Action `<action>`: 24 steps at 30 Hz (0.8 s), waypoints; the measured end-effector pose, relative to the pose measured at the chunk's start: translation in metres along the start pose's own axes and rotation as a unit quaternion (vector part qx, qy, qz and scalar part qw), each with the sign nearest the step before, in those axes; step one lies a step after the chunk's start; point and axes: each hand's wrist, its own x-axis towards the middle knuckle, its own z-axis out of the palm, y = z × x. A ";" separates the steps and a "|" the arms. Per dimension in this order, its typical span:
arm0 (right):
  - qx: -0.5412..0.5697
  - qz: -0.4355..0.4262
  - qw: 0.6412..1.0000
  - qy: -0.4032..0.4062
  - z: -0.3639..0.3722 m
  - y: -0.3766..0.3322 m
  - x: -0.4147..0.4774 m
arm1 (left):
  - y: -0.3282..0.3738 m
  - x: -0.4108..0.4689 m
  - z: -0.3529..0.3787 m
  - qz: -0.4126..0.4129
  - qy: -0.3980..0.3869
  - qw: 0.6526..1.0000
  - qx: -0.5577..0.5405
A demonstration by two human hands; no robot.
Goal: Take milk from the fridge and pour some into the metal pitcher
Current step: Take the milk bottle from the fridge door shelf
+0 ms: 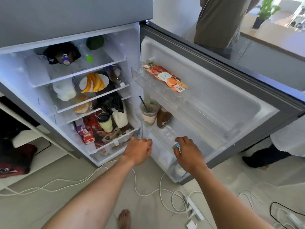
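Observation:
The fridge stands open, its door swung to the right. My right hand reaches into the lowest door shelf, fingers closed round the top of a container with a light-blue cap. Most of that container is hidden; a white rounded part shows through the shelf wall below. My left hand hovers by the fridge's bottom front edge, fingers curled, holding nothing. A white milk jug stands on the lower inner shelf. Another white jug lies on the middle shelf. No metal pitcher is in view.
A lidded cup with a straw and a brown bottle sit in the middle door shelf. White cables and a power strip lie on the floor by my bare foot. Another person stands behind the door.

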 end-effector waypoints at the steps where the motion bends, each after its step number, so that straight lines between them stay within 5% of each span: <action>1: -0.001 -0.001 1.000 -0.007 0.005 0.000 0.003 | -0.001 0.003 0.007 0.003 -0.005 1.000 0.000; 12: -0.060 -0.037 0.997 -0.029 0.063 0.030 0.054 | 0.011 0.036 0.124 -0.040 -0.057 0.991 -0.114; 24: -0.122 -0.069 0.990 0.026 0.125 0.066 0.075 | 0.059 0.052 0.243 -0.182 -0.083 0.933 -0.299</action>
